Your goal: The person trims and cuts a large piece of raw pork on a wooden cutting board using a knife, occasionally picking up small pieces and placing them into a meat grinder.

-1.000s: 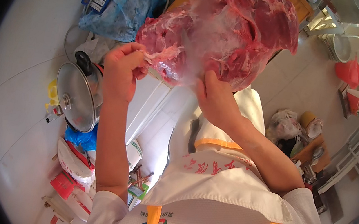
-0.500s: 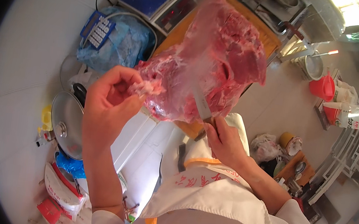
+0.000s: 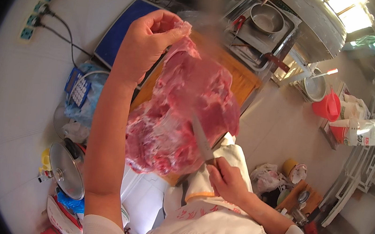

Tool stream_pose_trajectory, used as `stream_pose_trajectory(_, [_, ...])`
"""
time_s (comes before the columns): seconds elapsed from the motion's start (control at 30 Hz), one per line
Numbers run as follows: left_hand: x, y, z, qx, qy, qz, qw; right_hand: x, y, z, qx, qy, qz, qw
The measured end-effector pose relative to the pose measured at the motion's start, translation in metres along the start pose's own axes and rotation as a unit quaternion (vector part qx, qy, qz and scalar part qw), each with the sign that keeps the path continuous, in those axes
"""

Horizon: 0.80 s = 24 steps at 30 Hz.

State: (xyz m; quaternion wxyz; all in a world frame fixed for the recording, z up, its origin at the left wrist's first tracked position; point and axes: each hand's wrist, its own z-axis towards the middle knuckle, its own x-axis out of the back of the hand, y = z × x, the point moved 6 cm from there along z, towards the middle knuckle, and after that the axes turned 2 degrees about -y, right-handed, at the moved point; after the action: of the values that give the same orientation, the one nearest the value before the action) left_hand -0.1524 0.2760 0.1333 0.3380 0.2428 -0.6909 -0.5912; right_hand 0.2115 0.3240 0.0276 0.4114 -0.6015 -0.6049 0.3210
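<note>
A large slab of raw red meat (image 3: 160, 142) lies on a wooden board (image 3: 242, 79) before me. My left hand (image 3: 147, 45) is raised at its far end, fingers pinched on a pale, ragged edge of the meat. My right hand (image 3: 228, 181), low at the meat's near right side, grips the handle of a knife (image 3: 201, 138), whose blade angles up and left over the meat. A blurry smear hides part of the meat's middle and upper area.
A blue-topped scale (image 3: 118, 27) and calculator (image 3: 80, 86) stand left, near a power strip (image 3: 37, 14). A metal tray (image 3: 253, 45) with a pan is beyond the board. A lidded pot (image 3: 64, 169) sits lower left; red containers (image 3: 326, 107), bags and a rack line the right.
My left hand has moved up to the far end of the meat with its pinched piece. The view has shifted, showing more counter. The knife in my right hand sits lower in the picture.
</note>
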Motion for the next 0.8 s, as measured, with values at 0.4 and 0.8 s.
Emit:
stream_pose_trajectory(0.4, [-0.098, -0.026, 0.126, 0.113, 0.042, 0.112, 0.986, 0.125, 0.013, 0.050, -0.080, -0.117, 0.043, 0.989])
stream_pose_trajectory(0.8, [-0.247, 0.049, 0.218, -0.142, 0.009, 0.272, 0.952, 0.162, 0.025, 0.054, -0.039, -0.110, 0.053, 0.992])
